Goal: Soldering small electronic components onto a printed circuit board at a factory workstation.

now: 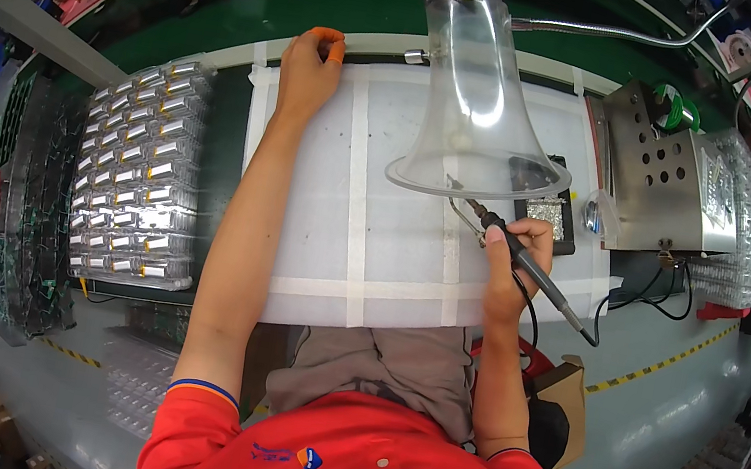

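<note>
My right hand [517, 262] grips a soldering iron [533, 268] with a dark handle and a bent metal tube beside its tip. The tip points up and left, just under the rim of a clear fume hood [474, 111]. At the far left corner of the white work mat [400, 239], my left hand [310, 72] has its fingers curled together, with orange finger cots on them. Whatever those fingers may hold is hidden. Right of the hood's rim sits a small dark soldering-iron stand [549, 210] with a light, grainy filling.
Stacked clear trays of small silvery parts [143, 174] stand left of the mat. A perforated metal box [659, 174] is at the right, with a green solder spool [676, 111] behind it. More clear trays [745, 219] lie beyond. A cardboard box [564, 403] stands below the bench.
</note>
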Available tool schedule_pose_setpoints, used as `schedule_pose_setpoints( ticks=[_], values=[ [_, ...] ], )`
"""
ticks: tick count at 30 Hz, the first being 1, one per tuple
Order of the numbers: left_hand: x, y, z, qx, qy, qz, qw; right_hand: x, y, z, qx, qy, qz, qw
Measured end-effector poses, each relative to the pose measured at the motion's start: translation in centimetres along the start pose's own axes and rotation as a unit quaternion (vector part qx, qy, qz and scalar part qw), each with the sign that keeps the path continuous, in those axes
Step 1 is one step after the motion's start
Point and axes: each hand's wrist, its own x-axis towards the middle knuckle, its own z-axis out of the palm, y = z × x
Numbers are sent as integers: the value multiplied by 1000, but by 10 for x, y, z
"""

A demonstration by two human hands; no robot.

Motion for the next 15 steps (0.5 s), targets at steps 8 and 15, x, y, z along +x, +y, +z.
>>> schedule_pose_setpoints(
  ticks=[8, 15],
  values=[
    [-1, 1, 1, -44, 9, -6, 999, 0, 0, 1, 6, 4, 2, 1000],
    [-2, 2, -2, -22, -8, 1, 1000, -1, -1, 1, -2, 4, 11, 1000]
  ],
)
